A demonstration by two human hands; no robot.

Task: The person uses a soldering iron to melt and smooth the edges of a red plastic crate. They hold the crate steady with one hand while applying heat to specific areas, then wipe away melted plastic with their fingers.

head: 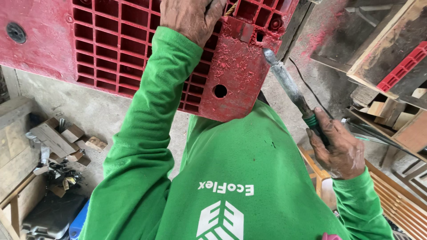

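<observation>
My left hand (191, 18) clamps over the gridded top of the red plastic crate (133, 44) held against my chest, while my right hand (340, 149) is fisted tight around the soldering iron (289, 86), its tip touching the crate's edge.

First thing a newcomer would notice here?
The big red plastic pallet across the top, its grid gripped by the left hand. At right, the right hand holds a soldering iron, tip at the pallet's flat corner with the round hole. The green shirt fills the bottom.
</observation>
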